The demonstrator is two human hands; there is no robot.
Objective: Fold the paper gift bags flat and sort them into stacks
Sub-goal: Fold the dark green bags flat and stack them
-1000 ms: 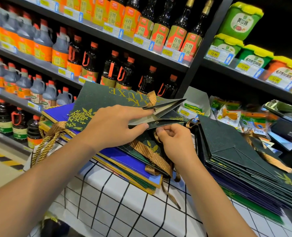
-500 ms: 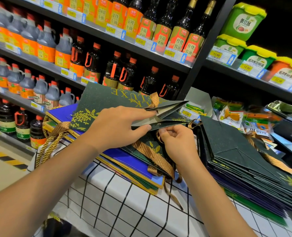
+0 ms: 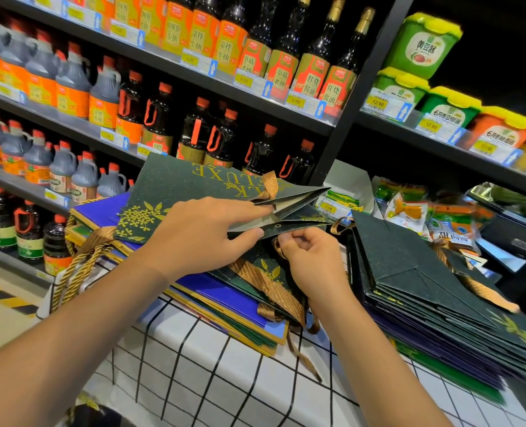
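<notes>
Left hand [image 3: 203, 234] pins green bag [image 3: 175, 192] flat w/ thumb+fingers; right hand [image 3: 309, 257] pinches its ribbon handle [image 3: 281, 248], prob. tucking it in.

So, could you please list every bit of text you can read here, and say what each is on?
"LUXE", gold, upside down: dark green bag in the left hand.
"12.90": yellow price tag under the green tubs.
"6.00": shelf tag under the tall bottles.
"8.90": tag to its left.
"2.50": tag behind the bag.
Bottle and tub labels: Chinese, too blurred to quote reliably.
</notes>
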